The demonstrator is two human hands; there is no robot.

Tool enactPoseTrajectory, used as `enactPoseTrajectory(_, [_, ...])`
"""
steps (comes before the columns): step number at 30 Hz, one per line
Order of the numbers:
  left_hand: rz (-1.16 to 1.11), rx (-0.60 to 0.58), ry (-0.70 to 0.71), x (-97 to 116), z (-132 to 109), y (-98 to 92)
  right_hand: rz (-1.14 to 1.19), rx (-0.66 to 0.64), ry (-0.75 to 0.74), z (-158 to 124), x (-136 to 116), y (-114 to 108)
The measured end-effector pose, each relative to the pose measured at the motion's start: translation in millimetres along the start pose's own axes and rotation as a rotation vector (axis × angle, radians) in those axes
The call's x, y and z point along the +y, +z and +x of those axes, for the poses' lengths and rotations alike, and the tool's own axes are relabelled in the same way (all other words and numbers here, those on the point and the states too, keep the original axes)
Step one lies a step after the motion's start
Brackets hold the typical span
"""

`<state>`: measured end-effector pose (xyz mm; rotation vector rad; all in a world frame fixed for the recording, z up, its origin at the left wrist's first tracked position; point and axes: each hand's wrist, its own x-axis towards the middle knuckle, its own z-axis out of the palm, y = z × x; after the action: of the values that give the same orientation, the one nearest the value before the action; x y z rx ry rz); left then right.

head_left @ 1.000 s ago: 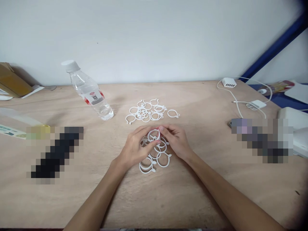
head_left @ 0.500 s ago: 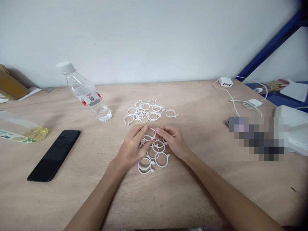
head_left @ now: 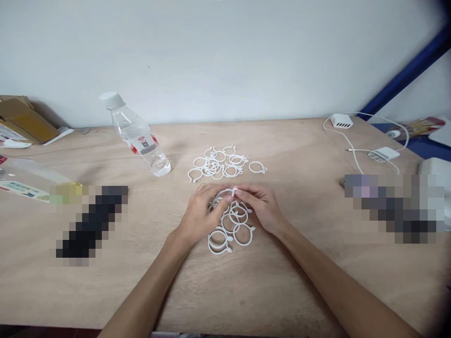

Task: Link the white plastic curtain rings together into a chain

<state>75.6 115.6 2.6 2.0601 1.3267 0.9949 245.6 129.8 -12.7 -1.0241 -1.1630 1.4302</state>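
White plastic clip ring [head_left: 224, 191] pinched betw. fingertips of left hand [head_left: 199, 215] & right hand [head_left: 262, 205], fingers closed on it, tips closer than a moment ago. Ring just above lower pile [head_left: 234, 232]; 2nd pile [head_left: 214, 165] beyond. Plywood desk [head_left: 299, 281], water bottle [head_left: 139, 136] on its side, USB charger [head_left: 341, 121], white wall [head_left: 211, 56].

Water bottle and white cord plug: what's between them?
Head view shows a heap of white plastic rings between the water bottle and the white cord plug.

Water bottle [head_left: 139, 138] lies left of plastic rings [head_left: 212, 165]; both on table [head_left: 289, 277]
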Motion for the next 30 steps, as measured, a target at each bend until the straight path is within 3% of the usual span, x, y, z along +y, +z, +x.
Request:
enactPoseTrajectory(5, [0.029, -0.003, 0.078, -1, -1, -0.9, -0.096, 0.021, -0.013, 0, 0, -2])
enactPoseTrajectory(13, [-0.013, -0.044, 0.032, -2, 1, -3.0, -0.178, 0.049, -0.052, -1, 1, -1])
enactPoseTrajectory(16, [0.039, 0.053, 0.003, -13, 4, -7.9, -0.211, 0.041, -0.059, -2, 1, 1])
enactPoseTrajectory(20, [0.306, 0.24, -0.061, -40, 5, -14.9, -0.326, -0.02, -0.124, -5, 3, 4])
enactPoseTrajectory(25, [0.453, 0.221, -0.126, -65, 3, -16.5, -0.389, -0.015, -0.267, -4, 5, 4])
enactPoseTrajectory(30, [0.458, 0.26, -0.116, -59, 5, -15.1, -0.38, 0.023, -0.28, -3, 6, 2])
